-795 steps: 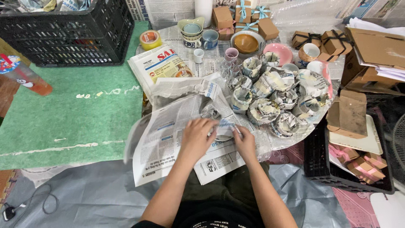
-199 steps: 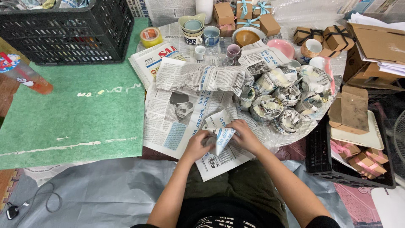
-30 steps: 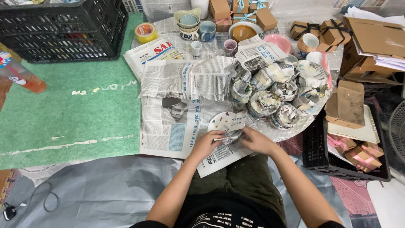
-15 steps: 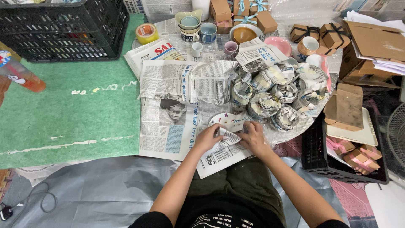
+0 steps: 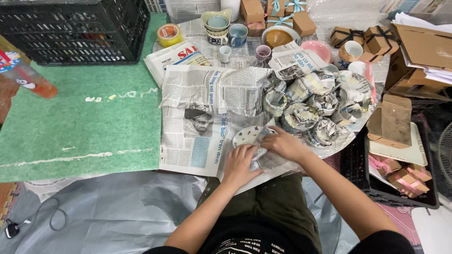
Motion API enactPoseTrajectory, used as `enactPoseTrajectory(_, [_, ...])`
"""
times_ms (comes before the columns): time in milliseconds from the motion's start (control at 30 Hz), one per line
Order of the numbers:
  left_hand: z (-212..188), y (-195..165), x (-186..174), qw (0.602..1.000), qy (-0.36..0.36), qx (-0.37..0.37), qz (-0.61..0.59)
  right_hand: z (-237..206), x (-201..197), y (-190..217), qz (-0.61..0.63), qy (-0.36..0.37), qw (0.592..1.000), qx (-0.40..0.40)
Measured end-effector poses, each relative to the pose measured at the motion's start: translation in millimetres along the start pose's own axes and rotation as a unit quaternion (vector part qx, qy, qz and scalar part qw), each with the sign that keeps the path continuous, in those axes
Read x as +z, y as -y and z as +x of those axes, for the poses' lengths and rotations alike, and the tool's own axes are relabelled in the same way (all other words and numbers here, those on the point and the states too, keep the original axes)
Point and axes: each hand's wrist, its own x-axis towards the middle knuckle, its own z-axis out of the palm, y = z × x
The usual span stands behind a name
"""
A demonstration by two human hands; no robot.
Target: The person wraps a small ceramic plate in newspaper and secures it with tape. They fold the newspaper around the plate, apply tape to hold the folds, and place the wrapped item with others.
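Note:
A small white plate [image 5: 246,136] with coloured specks lies on spread newspaper [image 5: 197,136] in front of me, partly covered by a folded newspaper sheet. My left hand [image 5: 240,164] presses the crumpled paper [image 5: 258,153] at the plate's near edge. My right hand [image 5: 281,143] holds the paper over the plate's right side. Both hands touch the same wrapping. Most of the plate's right half is hidden under paper and fingers.
Several newspaper-wrapped dishes [image 5: 310,106] are heaped to the right. Cups and bowls [image 5: 226,28], a tape roll [image 5: 169,34] and small brown gift boxes [image 5: 362,37] stand at the back. A black crate [image 5: 70,28] sits far left on a green mat [image 5: 80,127]. Cardboard boxes [image 5: 391,120] lie right.
Over the last second my hands have kept folding the newspaper over the plate; the right hand has shifted left onto it. Earlier frames show another item being wrapped.

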Motion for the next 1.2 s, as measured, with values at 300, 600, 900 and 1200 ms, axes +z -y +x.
enactPoseTrajectory(300, [14.3, 46.1, 1.1, 0.976, -0.136, -0.078, -0.151, 58.0, -36.2, -15.6, 0.230, 0.028, 0.970, 0.072])
enactPoseTrajectory(600, [49.7, 106.2, -4.8, 0.895, -0.112, -0.147, -0.405, 104.3, 0.1, -26.5, 0.247, -0.098, 0.954, 0.135])
enactPoseTrajectory(900, [55.3, 124.6, 9.3, 0.907, -0.152, -0.163, -0.356, 124.4, 38.7, -22.2, 0.049, -0.077, 0.981, 0.174])
enactPoseTrajectory(1200, [47.5, 103.7, -1.0, 0.970, -0.117, -0.212, 0.002, 82.5, 9.5, -16.2, -0.077, 0.199, 0.975, 0.057])
